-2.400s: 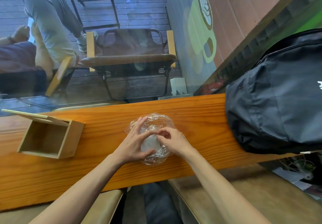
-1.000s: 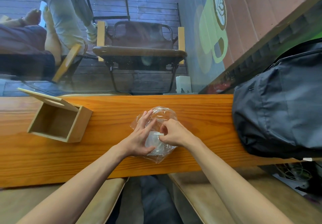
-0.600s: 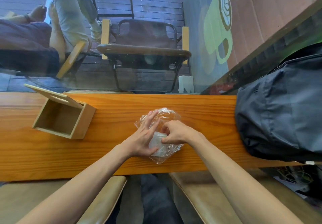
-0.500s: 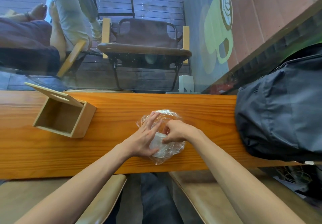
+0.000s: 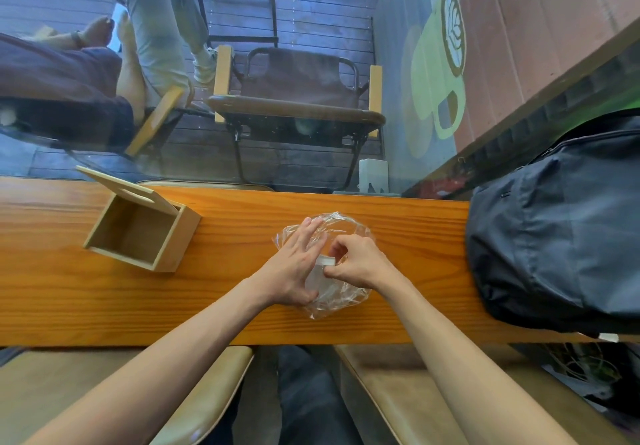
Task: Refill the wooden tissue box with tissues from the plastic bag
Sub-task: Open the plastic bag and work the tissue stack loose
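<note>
So the plastic bag [image 5: 334,292] is sitting on the wooden counter [image 5: 225,309], pretty much dead centre, and you can see a white wad of tissues [image 5: 320,273] inside it through the crinkly film. Using the bag as the reference for everything: the left hand [image 5: 294,268] lies flat over its left half, fingers straight and spread, pointing away from the person, basically pinning the bag down rather than gripping it. The right hand [image 5: 360,264] is on the bag's right half with fingers curled in tight, and its thumb and fingertips look pinched on the white edge of the tissues or on the film right there; hard to tell which, since the plastic is clear. My guess is they're working the bag open or starting to tease the tissues out. The bit that matters next: the wooden tissue box [image 5: 138,233] is off to the left of the bag, well apart from it, with its hinged lid [image 5: 128,190] standing open on the far side and nothing visible inside. It sits turned at an angle to the counter edge, open mouth facing up. So whatever comes out of the bag has to travel left, and the left hand is the nearer one to the box, though the right is the one with the pinch. On the right of the bag there's a big dark backpack [image 5: 561,233] on the counter, near but not touching.
</note>
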